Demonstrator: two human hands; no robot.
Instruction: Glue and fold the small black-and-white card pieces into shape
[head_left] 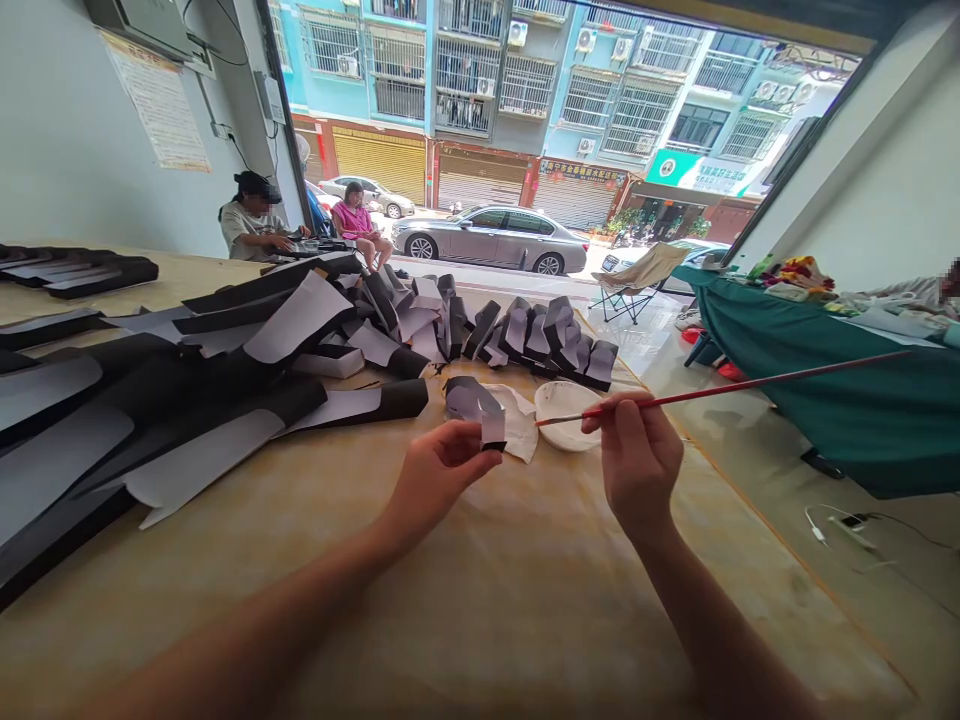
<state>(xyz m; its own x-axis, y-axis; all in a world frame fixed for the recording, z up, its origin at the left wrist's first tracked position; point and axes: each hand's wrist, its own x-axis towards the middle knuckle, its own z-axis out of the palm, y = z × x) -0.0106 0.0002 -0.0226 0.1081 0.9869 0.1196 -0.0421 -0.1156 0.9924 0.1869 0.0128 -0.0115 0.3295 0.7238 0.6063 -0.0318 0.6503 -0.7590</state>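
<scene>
Hands apart from each other, both gripping: the left hand (442,465) pinches a small folded piece (493,425) between thumb and fingers, while the right hand (639,455) holds a slim red brush (735,388) like a pen, its tip pointing left. The piece looks like stiff paper or thin card, white on its near face with a black end, creased into a squared corner. Just behind lies a thin, wrinkled whitish sheet (520,430) with a ragged edge, and beside that a shallow round white bowl (568,398). Smooth tan sheeting with a faint blotchy pattern covers the worktop (525,600). Leftward spreads a heap of long black-and-white strips (300,320), some flat with rounded ends, others folded into blocky shapes toward the far edge. The left fingers cover part of the piece, and whether the dark curl behind it belongs to it cannot be told; the bowl's contents are unclear, and the left edge cuts off several strips. The piece sits at the left fingertips, left of the brush tip and near it, with a gap between.
</scene>
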